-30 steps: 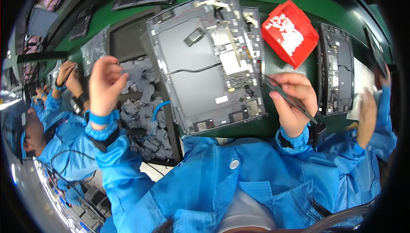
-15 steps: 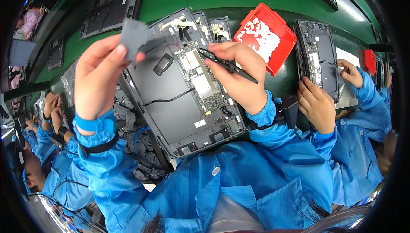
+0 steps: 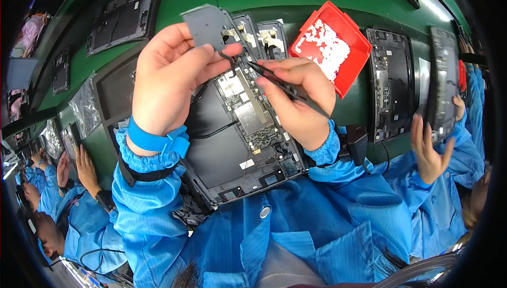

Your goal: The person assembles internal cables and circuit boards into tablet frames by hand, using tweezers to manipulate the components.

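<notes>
In front of me lies an open device casing (image 3: pixel 214 156), dark grey, with a green and silver circuit board (image 3: pixel 251 116) along its right part and a black cable. My left hand (image 3: pixel 169 79) pinches a thin flat grey sheet (image 3: pixel 203 25) between thumb and fingers, above the casing's upper end. Its fingertips are beside a short black strip near the top of the board. My right hand (image 3: pixel 303 92) grips black tweezers (image 3: pixel 288 88), whose tips point left, close to the board's upper end. The left hand covers the casing's upper left part.
A red bin (image 3: pixel 355 66) with small white pieces stands beyond my right hand. More casings lie behind (image 3: pixel 272 37), at the far left (image 3: pixel 124 19) and at right (image 3: pixel 391 79). A co-worker's hand (image 3: pixel 433 150) is beside a tilted dark panel (image 3: pixel 444 85).
My left hand has moved right and over the casing with the grey sheet. My right hand has shifted slightly, still with the tweezers. At right, the co-worker now holds a raised panel.
</notes>
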Tool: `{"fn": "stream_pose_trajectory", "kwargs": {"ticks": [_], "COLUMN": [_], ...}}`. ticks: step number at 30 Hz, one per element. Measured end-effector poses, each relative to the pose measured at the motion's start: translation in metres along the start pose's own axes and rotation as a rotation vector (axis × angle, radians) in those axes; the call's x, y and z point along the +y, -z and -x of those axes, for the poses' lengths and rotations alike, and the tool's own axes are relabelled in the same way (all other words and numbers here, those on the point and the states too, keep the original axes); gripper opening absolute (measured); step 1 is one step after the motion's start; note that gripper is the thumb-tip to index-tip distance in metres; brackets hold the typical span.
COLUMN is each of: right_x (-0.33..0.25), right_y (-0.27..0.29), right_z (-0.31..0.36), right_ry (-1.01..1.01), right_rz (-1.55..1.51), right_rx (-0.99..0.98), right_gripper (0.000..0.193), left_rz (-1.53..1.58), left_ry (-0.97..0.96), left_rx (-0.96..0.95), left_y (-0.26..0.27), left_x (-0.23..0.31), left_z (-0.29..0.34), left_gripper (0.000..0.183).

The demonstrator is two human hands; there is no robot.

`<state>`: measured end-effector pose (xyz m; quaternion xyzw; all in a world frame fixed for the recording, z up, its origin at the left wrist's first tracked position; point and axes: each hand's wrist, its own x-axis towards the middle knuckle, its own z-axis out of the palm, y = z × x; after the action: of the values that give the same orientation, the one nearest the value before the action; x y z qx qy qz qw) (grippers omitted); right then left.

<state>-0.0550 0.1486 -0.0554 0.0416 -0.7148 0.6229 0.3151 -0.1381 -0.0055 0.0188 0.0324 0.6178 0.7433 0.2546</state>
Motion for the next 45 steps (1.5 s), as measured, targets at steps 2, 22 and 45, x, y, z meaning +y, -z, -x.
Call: {"fn": "stream_pose_trajectory", "kwargs": {"ticks": [2,22,45], "right_x": [-0.006,-0.012,-0.005], "right_y": [0.000,0.003,-0.002], "right_z": [0.001,-0.011,0.002], "right_ry": [-0.197,-0.542,-0.401], "right_rz": [-0.213,-0.506,-0.381], "right_rx": [0.022,0.118,0.111], "right_gripper": [0.025,0.020,0.017], "left_rz": [0.021,0.050,-0.605], "left_ry": [0.000,-0.004,-0.364], "left_rx": [0.000,-0.007,0.151], "left_y": [0.002,0.003,-0.002], "left_x": [-0.002,-0.011,-0.017], "left_z": [-0.001,-0.002,-0.002], "left_gripper": [0.019,0.015,0.045]}}
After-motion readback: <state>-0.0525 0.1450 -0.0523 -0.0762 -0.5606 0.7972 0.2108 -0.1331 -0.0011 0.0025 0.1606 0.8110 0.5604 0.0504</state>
